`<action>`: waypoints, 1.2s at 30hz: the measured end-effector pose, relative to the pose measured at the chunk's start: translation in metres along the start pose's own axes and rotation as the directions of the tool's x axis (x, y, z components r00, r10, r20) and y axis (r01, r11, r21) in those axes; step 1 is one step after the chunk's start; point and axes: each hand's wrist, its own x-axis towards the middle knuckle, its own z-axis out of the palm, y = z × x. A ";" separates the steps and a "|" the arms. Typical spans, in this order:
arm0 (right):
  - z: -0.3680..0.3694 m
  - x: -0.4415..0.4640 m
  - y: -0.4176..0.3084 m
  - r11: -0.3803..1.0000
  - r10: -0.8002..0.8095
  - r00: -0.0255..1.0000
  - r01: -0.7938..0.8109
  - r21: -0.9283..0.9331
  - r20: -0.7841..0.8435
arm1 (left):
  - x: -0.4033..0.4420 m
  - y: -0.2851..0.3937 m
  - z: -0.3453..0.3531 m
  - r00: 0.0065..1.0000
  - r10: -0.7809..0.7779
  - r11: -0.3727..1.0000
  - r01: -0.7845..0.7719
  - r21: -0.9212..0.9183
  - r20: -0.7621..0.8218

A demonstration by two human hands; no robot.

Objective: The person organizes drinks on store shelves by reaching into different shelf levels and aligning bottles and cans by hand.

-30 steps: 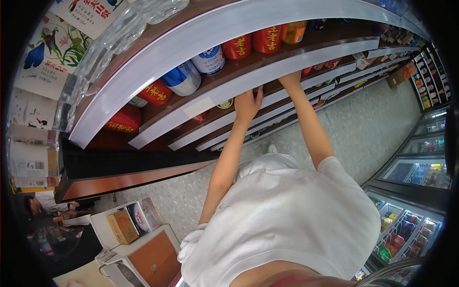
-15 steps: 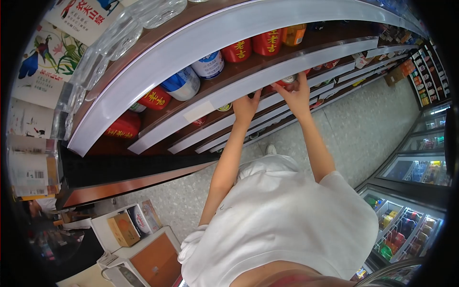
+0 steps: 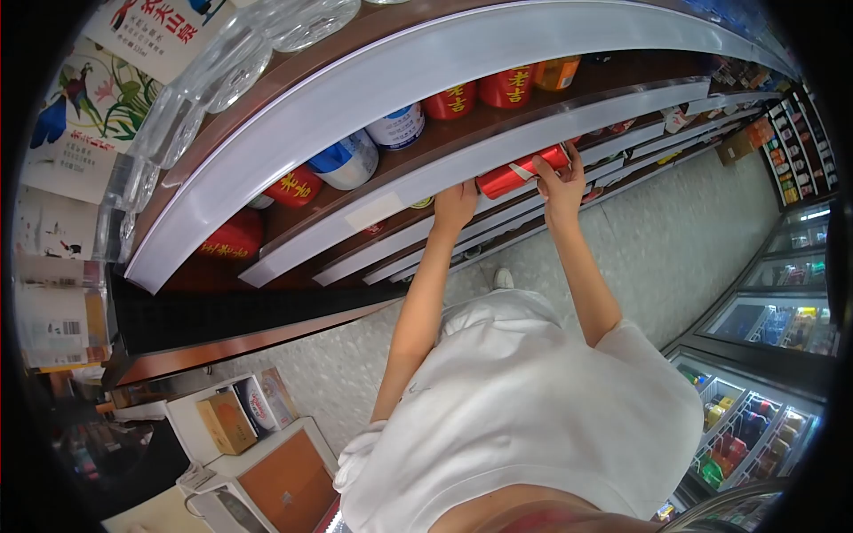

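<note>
A red can point(image 3: 520, 173) with a white stripe lies tilted across the front of a lower shelf. My right hand point(image 3: 562, 185) grips its right end between thumb and fingers. Close to the can's left end is my left hand point(image 3: 455, 206), its fingers partly hidden by the shelf edge, so whether it holds anything is unclear. On the shelf above stand red cans with yellow characters point(image 3: 506, 87), a blue and white can point(image 3: 345, 162), a white and blue can point(image 3: 396, 126) and an orange bottle point(image 3: 557, 73).
Large water bottles point(image 3: 120, 98) stand at the upper left. A black and brown ledge point(image 3: 240, 330) runs below the shelves. Lower left is a counter with a small yellow-brown box point(image 3: 227, 421). Drink coolers point(image 3: 755, 426) line the right side, across the tiled floor point(image 3: 675, 240).
My right hand has brought the red can out from the lower shelf, and its side now shows. My left hand has stayed near the shelf edge.
</note>
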 end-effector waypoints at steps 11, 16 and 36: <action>0.037 -0.010 0.002 0.984 -0.140 0.949 0.166 -0.068 0.282 | -0.009 0.010 -0.004 1.000 -0.017 0.967 0.018 -0.253 0.004; 0.050 -0.007 0.004 0.784 -0.145 0.881 0.380 -0.491 0.450 | -0.002 0.020 0.002 0.975 0.123 0.987 -0.140 -0.083 -0.183; -0.034 0.023 -0.001 0.792 -0.176 0.891 0.381 -0.477 0.419 | -0.017 -0.009 0.031 0.907 0.326 0.815 -0.127 0.565 -0.267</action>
